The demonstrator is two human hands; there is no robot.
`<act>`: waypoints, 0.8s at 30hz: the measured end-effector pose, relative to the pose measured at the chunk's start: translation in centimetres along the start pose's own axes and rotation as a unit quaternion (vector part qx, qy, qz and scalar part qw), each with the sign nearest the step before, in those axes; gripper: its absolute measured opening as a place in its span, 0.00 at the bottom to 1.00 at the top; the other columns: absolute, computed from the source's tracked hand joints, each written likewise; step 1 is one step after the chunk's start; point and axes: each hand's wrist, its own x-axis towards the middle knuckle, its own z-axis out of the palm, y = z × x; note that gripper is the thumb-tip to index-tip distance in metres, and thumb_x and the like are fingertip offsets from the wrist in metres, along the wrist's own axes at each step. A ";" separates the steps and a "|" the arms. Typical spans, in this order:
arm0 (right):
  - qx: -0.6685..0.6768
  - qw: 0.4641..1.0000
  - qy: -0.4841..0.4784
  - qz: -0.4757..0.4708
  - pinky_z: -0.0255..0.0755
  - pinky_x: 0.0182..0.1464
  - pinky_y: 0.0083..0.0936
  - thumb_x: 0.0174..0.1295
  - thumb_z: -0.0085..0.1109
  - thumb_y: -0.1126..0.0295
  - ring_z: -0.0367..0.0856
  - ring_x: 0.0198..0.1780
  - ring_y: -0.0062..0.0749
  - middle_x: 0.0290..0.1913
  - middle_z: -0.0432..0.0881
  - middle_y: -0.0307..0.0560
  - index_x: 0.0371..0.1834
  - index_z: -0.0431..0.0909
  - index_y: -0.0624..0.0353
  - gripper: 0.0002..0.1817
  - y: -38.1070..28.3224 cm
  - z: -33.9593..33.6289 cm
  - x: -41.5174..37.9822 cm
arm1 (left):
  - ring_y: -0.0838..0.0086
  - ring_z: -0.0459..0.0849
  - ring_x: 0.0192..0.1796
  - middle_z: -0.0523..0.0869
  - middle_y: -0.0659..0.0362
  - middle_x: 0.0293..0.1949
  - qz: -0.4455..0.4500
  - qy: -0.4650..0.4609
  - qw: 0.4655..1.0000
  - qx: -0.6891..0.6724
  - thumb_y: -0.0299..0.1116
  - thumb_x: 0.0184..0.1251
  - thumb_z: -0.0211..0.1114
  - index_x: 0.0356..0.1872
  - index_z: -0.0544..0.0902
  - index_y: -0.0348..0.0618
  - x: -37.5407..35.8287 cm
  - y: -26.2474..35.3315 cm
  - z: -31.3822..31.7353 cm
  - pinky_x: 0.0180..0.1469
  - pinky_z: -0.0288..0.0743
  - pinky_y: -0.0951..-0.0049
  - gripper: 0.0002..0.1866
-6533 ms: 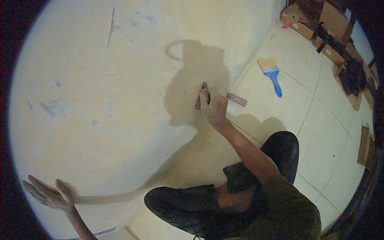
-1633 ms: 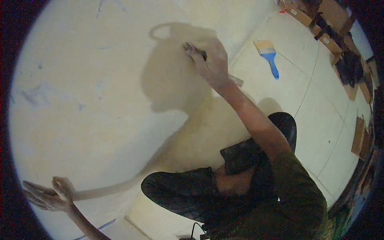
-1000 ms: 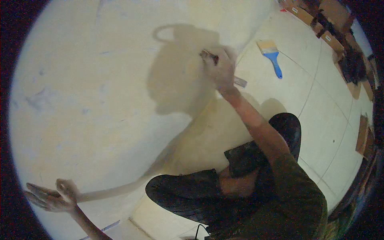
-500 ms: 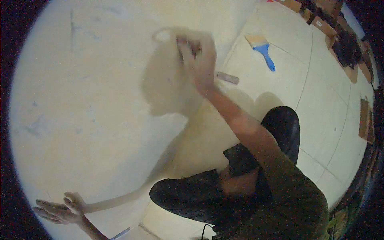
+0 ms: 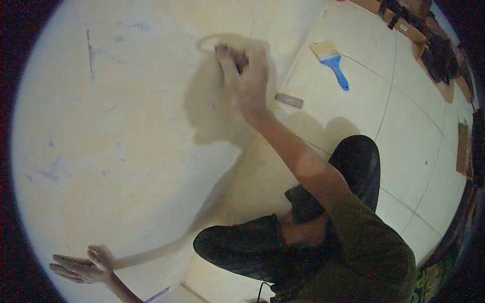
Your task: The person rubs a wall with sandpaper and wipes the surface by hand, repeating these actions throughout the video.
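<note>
My right hand [image 5: 247, 73] is curled against the pale wall [image 5: 146, 101], its fingers closed round something small and dark that I cannot make out. Motion blurs the hand, and its shadow falls on the wall beside it. At the lower left, my left hand [image 5: 83, 265] lies on the wall with its fingers stretched out and nothing in it. On the tiled floor [image 5: 364, 116], close to my right wrist, is a small grey-brown block [image 5: 289, 100]. Beyond that block lies a wide paintbrush [image 5: 330, 63] with a blue handle and pale bristles.
My bent legs [image 5: 242, 247] in dark trousers take up the floor in front of me. Cardboard boxes [image 5: 409, 31] and dark items line the far right edge. A thin bluish strip [image 5: 157, 294] and a dark cable [image 5: 261, 290] show at the bottom. Bluish marks dot the wall.
My right hand has shifted slightly left along the wall, still curled. My left hand stays stretched on the wall. The whole view has moved slightly; brush and block lie as before.
</note>
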 end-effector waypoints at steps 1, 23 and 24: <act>0.015 0.999 0.027 -0.021 0.72 0.39 0.34 0.66 0.72 0.68 0.77 0.37 0.34 0.37 0.77 0.49 0.37 0.76 0.62 0.12 -0.7 0.6 1.2 | 0.44 0.58 0.82 0.62 0.43 0.81 -0.001 -0.001 1.000 -0.001 0.71 0.77 0.39 0.82 0.61 0.41 0.1 0.0 -0.2 0.80 0.55 0.45 0.48; 0.063 0.991 -0.088 0.078 0.73 0.44 0.41 0.63 0.72 0.67 0.79 0.41 0.47 0.40 0.84 0.52 0.40 0.82 0.62 0.12 1.1 -1.5 -7.5 | 0.43 0.57 0.82 0.60 0.38 0.80 -0.011 -0.004 1.000 -0.013 0.75 0.74 0.41 0.81 0.62 0.38 0.9 -0.5 -1.0 0.80 0.55 0.43 0.51; 0.060 0.988 -0.093 0.109 0.74 0.42 0.35 0.65 0.72 0.67 0.80 0.41 0.38 0.41 0.84 0.50 0.40 0.81 0.63 0.12 -0.2 -1.1 -5.3 | 0.42 0.57 0.82 0.60 0.38 0.80 -0.007 -0.003 1.000 -0.020 0.75 0.74 0.41 0.81 0.62 0.38 0.9 -0.5 -1.0 0.80 0.54 0.43 0.51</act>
